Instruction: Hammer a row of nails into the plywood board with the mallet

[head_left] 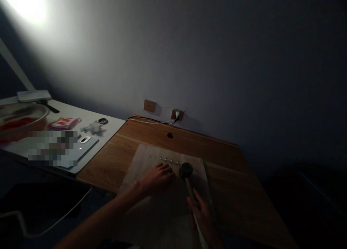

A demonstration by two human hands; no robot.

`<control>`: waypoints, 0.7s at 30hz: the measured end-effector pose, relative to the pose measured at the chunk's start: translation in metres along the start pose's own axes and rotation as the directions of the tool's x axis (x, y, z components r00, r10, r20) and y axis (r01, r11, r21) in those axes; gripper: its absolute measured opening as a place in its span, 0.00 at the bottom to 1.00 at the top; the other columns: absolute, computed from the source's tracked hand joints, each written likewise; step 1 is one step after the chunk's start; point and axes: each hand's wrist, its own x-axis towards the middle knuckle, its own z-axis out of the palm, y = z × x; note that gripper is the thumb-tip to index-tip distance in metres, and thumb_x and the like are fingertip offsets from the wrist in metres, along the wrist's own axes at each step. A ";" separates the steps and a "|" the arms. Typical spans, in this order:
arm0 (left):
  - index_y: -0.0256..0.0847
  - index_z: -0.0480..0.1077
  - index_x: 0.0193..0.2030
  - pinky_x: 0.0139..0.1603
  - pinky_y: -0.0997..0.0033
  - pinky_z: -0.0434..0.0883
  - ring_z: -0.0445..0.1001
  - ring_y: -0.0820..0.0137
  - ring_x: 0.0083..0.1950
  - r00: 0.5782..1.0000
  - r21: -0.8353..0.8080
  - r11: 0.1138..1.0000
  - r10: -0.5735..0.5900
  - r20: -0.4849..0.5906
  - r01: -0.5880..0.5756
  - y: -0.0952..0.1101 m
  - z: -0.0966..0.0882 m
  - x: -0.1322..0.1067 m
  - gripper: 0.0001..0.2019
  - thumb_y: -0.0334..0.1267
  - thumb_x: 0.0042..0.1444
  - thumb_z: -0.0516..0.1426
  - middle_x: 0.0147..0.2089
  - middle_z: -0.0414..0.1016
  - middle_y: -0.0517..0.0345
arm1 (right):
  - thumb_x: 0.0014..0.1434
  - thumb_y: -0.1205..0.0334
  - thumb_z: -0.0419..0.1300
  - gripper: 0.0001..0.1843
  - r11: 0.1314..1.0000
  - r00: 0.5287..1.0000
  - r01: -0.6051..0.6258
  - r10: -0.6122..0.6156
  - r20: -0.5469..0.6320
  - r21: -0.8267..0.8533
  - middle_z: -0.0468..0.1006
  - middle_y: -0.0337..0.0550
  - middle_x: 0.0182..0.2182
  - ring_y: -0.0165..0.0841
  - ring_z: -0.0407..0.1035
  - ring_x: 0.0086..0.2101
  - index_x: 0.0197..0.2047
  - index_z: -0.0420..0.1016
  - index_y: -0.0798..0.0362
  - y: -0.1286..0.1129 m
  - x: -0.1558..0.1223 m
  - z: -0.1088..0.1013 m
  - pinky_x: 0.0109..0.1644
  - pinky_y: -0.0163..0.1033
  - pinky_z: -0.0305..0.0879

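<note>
A pale board [151, 213] lies on the wooden table. Across its far part runs a row of several small shiny metal pieces [171, 161], too small to name, with a couple of tiny dark spots to their left. My right hand [202, 209] is wrapped round the pale handle of a mallet [185, 170], whose dark round head is over the board at the row's right end. Just below the row is my left hand [158, 178], its fingers curled in. Whether it holds something small is hidden.
To the left, a white table [81, 113] bears a clear bowl [40, 122] with red contents, a red-and-white packet [65, 123], crumpled plastic [93, 128] and a flat scale [85, 147]. White cables [151, 122] run to a wall socket [177, 114]. The right side is dark.
</note>
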 end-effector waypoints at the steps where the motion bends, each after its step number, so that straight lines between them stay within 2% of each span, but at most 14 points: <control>1: 0.40 0.73 0.43 0.46 0.64 0.67 0.72 0.64 0.45 1.000 0.000 1.000 -0.010 0.004 0.010 -0.001 -0.001 -0.001 0.05 0.35 0.65 0.57 0.43 0.75 0.52 | 0.49 0.28 0.63 0.51 1.000 1.000 -0.010 0.010 -0.009 0.000 0.73 0.36 0.22 0.33 0.67 0.20 0.65 0.71 0.56 0.001 -0.001 0.001 0.21 0.35 0.62; 5: 0.40 0.74 0.42 0.46 0.64 0.67 0.71 0.64 0.47 0.999 -0.057 0.998 -0.035 0.018 0.036 -0.003 -0.005 -0.003 0.04 0.34 0.65 0.57 0.46 0.75 0.52 | 0.50 0.30 0.63 0.50 0.998 0.998 -0.053 0.054 -0.030 0.032 0.71 0.33 0.21 0.30 0.63 0.16 0.67 0.67 0.53 0.005 -0.003 0.003 0.17 0.34 0.58; 9: 0.42 0.74 0.43 0.48 0.66 0.68 0.72 0.66 0.46 0.997 -0.192 0.979 -0.070 0.013 0.071 -0.001 -0.006 -0.003 0.06 0.33 0.66 0.55 0.46 0.75 0.53 | 0.52 0.30 0.61 0.51 0.997 0.998 -0.057 0.056 0.033 0.048 0.68 0.31 0.19 0.28 0.58 0.13 0.69 0.65 0.56 0.004 -0.002 0.003 0.15 0.33 0.55; 13: 0.41 0.73 0.41 0.46 0.68 0.68 0.73 0.68 0.41 0.991 -0.283 0.950 -0.117 0.060 0.129 -0.006 -0.004 -0.003 0.06 0.31 0.65 0.54 0.40 0.76 0.55 | 0.51 0.30 0.63 0.48 1.000 1.000 -0.024 0.025 0.010 -0.020 0.73 0.35 0.22 0.30 0.65 0.18 0.66 0.69 0.54 -0.002 -0.003 -0.001 0.19 0.34 0.61; 15: 0.41 0.73 0.41 0.46 0.69 0.68 0.74 0.68 0.41 0.978 -0.300 0.931 -0.198 0.059 0.207 -0.016 -0.003 -0.006 0.07 0.30 0.63 0.54 0.38 0.77 0.56 | 0.52 0.31 0.64 0.47 0.999 0.999 -0.030 0.030 -0.014 -0.017 0.73 0.35 0.23 0.30 0.66 0.19 0.65 0.70 0.53 -0.004 -0.005 -0.001 0.19 0.33 0.62; 17: 0.41 0.74 0.41 0.46 0.70 0.69 0.75 0.67 0.41 0.939 -0.319 0.887 -0.343 0.032 0.334 -0.031 -0.002 -0.011 0.08 0.27 0.61 0.54 0.39 0.78 0.54 | 0.53 0.32 0.64 0.47 0.999 0.999 -0.042 0.042 -0.006 0.010 0.72 0.34 0.21 0.29 0.64 0.17 0.66 0.69 0.54 -0.005 -0.006 0.000 0.18 0.32 0.60; 19: 0.41 0.75 0.40 0.44 0.71 0.69 0.76 0.67 0.41 0.863 -0.346 0.809 -0.505 0.005 0.476 -0.048 -0.001 -0.015 0.10 0.26 0.59 0.54 0.39 0.79 0.54 | 0.54 0.34 0.63 0.47 0.998 0.999 -0.050 0.050 0.011 0.040 0.70 0.32 0.20 0.27 0.61 0.15 0.67 0.67 0.56 -0.004 -0.007 0.001 0.16 0.31 0.57; 21: 0.41 0.76 0.40 0.43 0.72 0.70 0.77 0.67 0.41 0.794 -0.384 0.736 -0.607 -0.013 0.557 -0.062 0.001 -0.018 0.11 0.24 0.57 0.54 0.40 0.80 0.53 | 0.54 0.35 0.64 0.47 0.997 0.998 -0.055 0.054 0.023 0.063 0.69 0.30 0.19 0.26 0.60 0.14 0.68 0.65 0.57 -0.003 -0.007 0.003 0.15 0.30 0.56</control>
